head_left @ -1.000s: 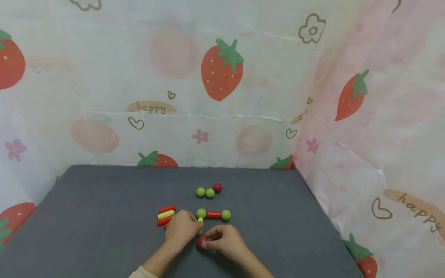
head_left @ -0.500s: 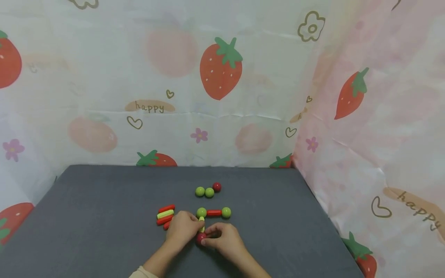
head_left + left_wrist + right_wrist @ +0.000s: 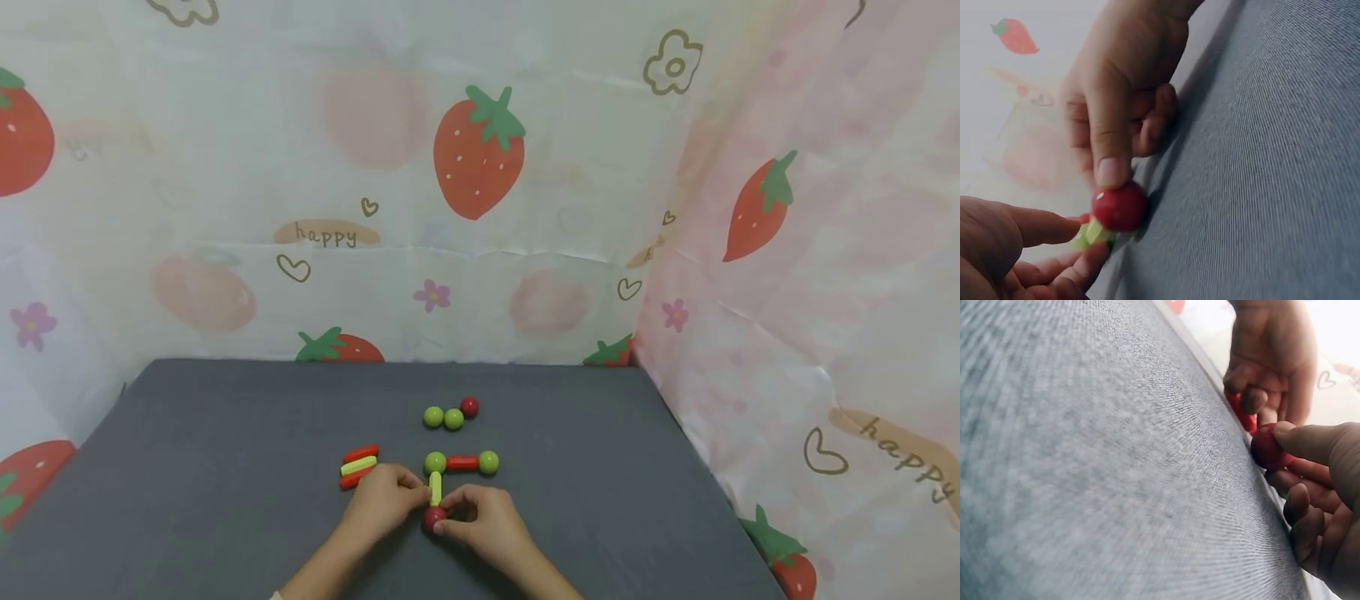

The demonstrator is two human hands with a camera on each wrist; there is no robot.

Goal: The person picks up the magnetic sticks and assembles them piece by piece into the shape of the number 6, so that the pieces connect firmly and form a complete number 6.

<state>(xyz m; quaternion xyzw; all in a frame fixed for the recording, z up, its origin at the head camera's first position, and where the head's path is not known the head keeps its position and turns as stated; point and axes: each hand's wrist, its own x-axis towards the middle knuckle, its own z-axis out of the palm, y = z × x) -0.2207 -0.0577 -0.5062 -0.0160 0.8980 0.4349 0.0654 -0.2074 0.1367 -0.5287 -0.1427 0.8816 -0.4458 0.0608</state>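
Note:
In the head view, my right hand pinches a dark red ball between thumb and fingers. The ball sits at the near end of a yellow-green rod, whose far end meets a green ball. From there a red rod runs right to another green ball. My left hand is just left of the yellow-green rod, fingertips right at its side. In the left wrist view its thumb and finger stand apart beside the rod, near the red ball. The right wrist view shows the right thumb on the red ball.
Left of the build lie red rods and a yellow-green rod, partly behind the left hand. Farther back are two green balls and a red ball. A strawberry-print cloth hangs behind the dark grey table.
The right hand has moved the red ball away from me, up to the near end of the yellow-green rod. The left fingers have drawn back left, uncovering that rod.

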